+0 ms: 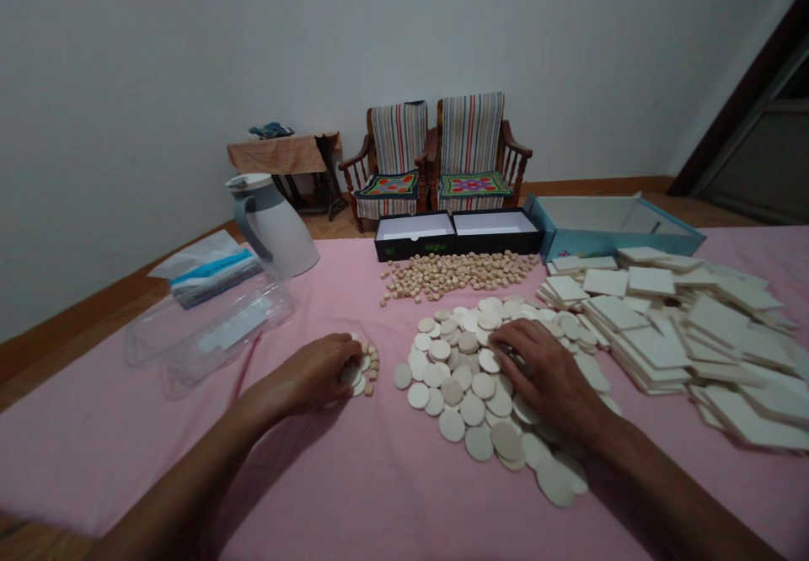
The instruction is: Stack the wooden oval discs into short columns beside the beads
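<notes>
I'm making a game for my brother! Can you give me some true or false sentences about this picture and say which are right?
1. The right hand rests on a pile of round discs. True.
2. The left hand holds the white jug. False: it is at a small curved row of little beige pieces, and the jug stands away from it.
3. The square tiles lie left of the discs. False: they lie to the right.
4. A heap of small beige pieces lies in front of a black box. True.
5. Two striped chairs stand by the wall. True.
</notes>
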### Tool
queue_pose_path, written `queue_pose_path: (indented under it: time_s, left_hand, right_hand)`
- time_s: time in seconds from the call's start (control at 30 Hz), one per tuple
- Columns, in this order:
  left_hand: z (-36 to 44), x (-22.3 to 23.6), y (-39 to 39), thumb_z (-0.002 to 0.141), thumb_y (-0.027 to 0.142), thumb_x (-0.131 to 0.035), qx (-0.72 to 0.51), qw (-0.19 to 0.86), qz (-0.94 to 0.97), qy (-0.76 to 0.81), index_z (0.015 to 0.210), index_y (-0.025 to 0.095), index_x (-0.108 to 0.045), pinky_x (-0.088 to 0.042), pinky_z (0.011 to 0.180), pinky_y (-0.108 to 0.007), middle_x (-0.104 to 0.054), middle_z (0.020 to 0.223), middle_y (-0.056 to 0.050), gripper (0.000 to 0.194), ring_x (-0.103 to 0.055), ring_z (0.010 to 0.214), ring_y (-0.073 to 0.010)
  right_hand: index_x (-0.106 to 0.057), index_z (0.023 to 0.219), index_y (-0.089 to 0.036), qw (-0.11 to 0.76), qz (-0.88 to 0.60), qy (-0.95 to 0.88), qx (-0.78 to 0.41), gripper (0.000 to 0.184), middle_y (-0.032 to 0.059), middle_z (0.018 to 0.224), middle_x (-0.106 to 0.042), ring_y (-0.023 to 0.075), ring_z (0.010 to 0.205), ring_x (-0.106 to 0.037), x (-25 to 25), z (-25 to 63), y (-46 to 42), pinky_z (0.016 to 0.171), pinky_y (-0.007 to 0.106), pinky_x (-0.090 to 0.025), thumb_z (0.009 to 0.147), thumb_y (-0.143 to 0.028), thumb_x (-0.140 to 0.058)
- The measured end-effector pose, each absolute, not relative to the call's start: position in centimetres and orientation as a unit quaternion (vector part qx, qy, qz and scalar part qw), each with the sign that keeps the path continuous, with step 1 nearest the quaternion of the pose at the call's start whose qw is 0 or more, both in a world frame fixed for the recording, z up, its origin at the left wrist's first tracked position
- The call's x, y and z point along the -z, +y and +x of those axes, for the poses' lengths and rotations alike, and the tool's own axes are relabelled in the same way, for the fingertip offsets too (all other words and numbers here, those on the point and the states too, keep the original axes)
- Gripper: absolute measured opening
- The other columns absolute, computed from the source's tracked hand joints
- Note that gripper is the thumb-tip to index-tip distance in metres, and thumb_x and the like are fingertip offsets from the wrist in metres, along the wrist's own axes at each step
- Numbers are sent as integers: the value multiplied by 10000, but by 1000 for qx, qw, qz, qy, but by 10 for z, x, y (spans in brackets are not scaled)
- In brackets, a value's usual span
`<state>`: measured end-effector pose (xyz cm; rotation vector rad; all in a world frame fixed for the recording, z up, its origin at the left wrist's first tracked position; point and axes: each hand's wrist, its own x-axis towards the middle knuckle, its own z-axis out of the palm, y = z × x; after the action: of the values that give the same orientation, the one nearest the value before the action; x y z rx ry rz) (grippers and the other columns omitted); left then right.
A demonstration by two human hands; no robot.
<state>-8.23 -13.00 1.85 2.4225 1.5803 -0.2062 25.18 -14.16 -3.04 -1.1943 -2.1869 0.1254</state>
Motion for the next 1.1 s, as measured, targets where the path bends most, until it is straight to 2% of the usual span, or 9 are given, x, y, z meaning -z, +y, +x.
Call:
queue_pose_path:
  time_s: [0.2, 0.33, 0.43, 0.53, 0.67, 0.73, 0.87, 0.97, 1.1]
  left_hand:
    - [-77, -21, -127, 682, 214, -591, 22, 141, 836, 530, 815, 177, -594, -396, 606, -259, -612, 819, -45, 138, -547, 697, -174]
    - [-70, -34, -124, 789, 327, -582, -113, 239, 835, 483, 1017, 174, -580, -470, 711, -261, -636, 981, -57, 275, -589, 816, -164]
    - [-78, -36, -121, 834, 389, -560, -137, 219, 838, 480, 1130, 196, -559, -491, 801, -296, -613, 1137, -80, 353, -597, 946, -189]
    - [-99, -21, -123, 775, 466, -638, -67, 178, 851, 489, 1306, 230, -472, -435, 987, -390, -516, 1332, -106, 604, -507, 1198, -266]
    - [-124, 22, -139, 699, 601, -667, -55, 119, 836, 532, 1500, 217, -144, -368, 1066, -468, -227, 1538, -163, 1030, -281, 1386, -347]
    - [-126, 45, -150, 777, 620, -574, -71, 90, 825, 554, 1509, 226, -89, -322, 1088, -511, -130, 1565, -157, 963, -191, 1416, -359]
    - [-116, 74, -160, 867, 564, -479, -101, 52, 814, 570, 1507, 234, -113, -221, 1111, -587, -103, 1572, -142, 808, -82, 1432, -370]
    - [-107, 80, -154, 908, 489, -441, -151, 69, 812, 560, 1503, 223, -126, -243, 1128, -544, -151, 1566, -132, 723, -118, 1438, -321]
    - [-91, 73, -139, 887, 444, -495, -218, 103, 812, 531, 1458, 187, -271, -290, 1127, -503, -322, 1497, -153, 665, -267, 1401, -293]
  right_hand:
    - [-578, 963, -182, 318, -455, -830, -46, 137, 91, 958, -593, 230, 911, -535, 31, 252, -141, 781, 389, -458, 898, -168, -459]
    - [-580, 956, -183, 320, -456, -829, -46, 141, 91, 959, -596, 231, 917, -539, 31, 251, -141, 787, 389, -457, 899, -164, -452]
    - [-575, 962, -179, 317, -458, -829, -48, 133, 91, 965, -590, 230, 922, -532, 31, 251, -142, 793, 389, -455, 898, -163, -460]
    - [-571, 980, -171, 317, -457, -830, -51, 137, 93, 975, -584, 228, 934, -523, 31, 251, -142, 804, 387, -450, 898, -156, -462]
    - [-574, 981, -164, 316, -456, -831, -51, 136, 92, 969, -580, 227, 930, -519, 32, 251, -142, 805, 386, -448, 897, -154, -468]
    - [-577, 979, -166, 316, -457, -830, -49, 137, 93, 975, -579, 227, 933, -518, 32, 251, -142, 809, 385, -447, 897, -151, -468]
    - [-578, 983, -170, 317, -457, -830, -48, 142, 95, 992, -578, 227, 943, -517, 32, 250, -142, 817, 384, -447, 901, -151, -463]
    - [-579, 978, -172, 315, -459, -829, -48, 141, 96, 993, -578, 229, 941, -518, 32, 251, -142, 813, 387, -448, 903, -159, -461]
    - [-581, 968, -170, 313, -459, -830, -48, 137, 97, 985, -578, 232, 942, -516, 31, 251, -143, 810, 389, -447, 907, -167, -458]
